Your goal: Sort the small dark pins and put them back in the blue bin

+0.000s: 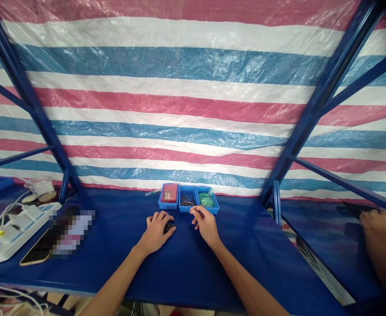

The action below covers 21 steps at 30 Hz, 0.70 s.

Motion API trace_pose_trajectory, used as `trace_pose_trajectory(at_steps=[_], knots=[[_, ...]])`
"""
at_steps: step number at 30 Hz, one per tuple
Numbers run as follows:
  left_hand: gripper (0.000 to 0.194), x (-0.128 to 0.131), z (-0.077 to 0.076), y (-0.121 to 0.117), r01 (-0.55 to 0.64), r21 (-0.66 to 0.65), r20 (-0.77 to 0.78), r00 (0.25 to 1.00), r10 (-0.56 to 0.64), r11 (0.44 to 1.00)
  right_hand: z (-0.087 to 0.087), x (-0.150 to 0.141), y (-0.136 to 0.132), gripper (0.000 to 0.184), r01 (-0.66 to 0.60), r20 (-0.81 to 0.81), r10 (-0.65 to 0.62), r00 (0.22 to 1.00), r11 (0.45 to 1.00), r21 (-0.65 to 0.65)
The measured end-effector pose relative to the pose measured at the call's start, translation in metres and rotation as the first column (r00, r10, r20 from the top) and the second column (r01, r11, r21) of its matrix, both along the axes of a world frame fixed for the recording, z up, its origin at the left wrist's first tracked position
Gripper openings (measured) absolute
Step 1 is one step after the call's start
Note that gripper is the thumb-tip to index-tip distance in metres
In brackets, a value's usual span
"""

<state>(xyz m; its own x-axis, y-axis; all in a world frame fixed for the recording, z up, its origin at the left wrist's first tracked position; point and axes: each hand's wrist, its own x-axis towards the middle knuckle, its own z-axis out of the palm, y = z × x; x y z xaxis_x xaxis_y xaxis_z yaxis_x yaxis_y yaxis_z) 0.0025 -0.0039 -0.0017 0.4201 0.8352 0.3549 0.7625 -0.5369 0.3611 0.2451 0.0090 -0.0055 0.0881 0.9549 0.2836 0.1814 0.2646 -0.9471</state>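
Observation:
My left hand rests on the blue table with its fingers curled round a small heap of dark screws, which shows between thumb and fingers. My right hand is raised just in front of the blue bins, thumb and fingertips pinched together. Whatever is in that pinch is too small to make out. Behind the hands stand three joined blue bins. The left bin holds red pieces, the middle bin holds dark screws, and the right bin holds green pieces.
On the left lie a white power strip with cables and a phone. Blue metal posts frame both sides, before a striped sheet. At the far right, another person's hand is over a neighbouring table.

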Motion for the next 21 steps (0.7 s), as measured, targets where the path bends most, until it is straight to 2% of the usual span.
trace_pose_trajectory(at_steps=[3, 7, 10, 16, 21], knots=[[0.026, 0.0000, 0.0004, -0.0002, -0.005, 0.003, 0.003, 1.000, 0.005, 1.000, -0.0004, 0.0000, 0.0001, 0.038, 0.031, 0.042, -0.032, 0.999, 0.999, 0.016], [0.024, 0.0000, -0.0015, 0.0004, -0.003, 0.005, 0.002, 1.000, 0.003, 1.000, 0.0022, 0.0004, -0.0005, 0.036, 0.084, 0.131, -0.104, 0.986, 0.985, 0.150], [0.024, 0.0001, -0.0031, 0.0012, -0.004, 0.004, 0.005, 1.000, 0.004, 1.000, 0.0041, 0.0007, -0.0013, 0.034, 0.068, 0.154, -0.099, 0.983, 0.978, 0.195], [0.025, -0.0005, -0.0026, 0.0017, 0.009, 0.003, 0.011, 1.000, -0.009, 1.000, 0.0044, 0.0000, -0.0032, 0.042, 0.014, 0.035, -0.016, 0.999, 0.999, 0.049], [0.025, -0.0001, -0.0030, 0.0023, -0.003, 0.005, 0.007, 1.000, 0.003, 1.000, 0.0067, 0.0003, -0.0040, 0.044, 0.022, 0.014, -0.022, 1.000, 1.000, 0.017]])
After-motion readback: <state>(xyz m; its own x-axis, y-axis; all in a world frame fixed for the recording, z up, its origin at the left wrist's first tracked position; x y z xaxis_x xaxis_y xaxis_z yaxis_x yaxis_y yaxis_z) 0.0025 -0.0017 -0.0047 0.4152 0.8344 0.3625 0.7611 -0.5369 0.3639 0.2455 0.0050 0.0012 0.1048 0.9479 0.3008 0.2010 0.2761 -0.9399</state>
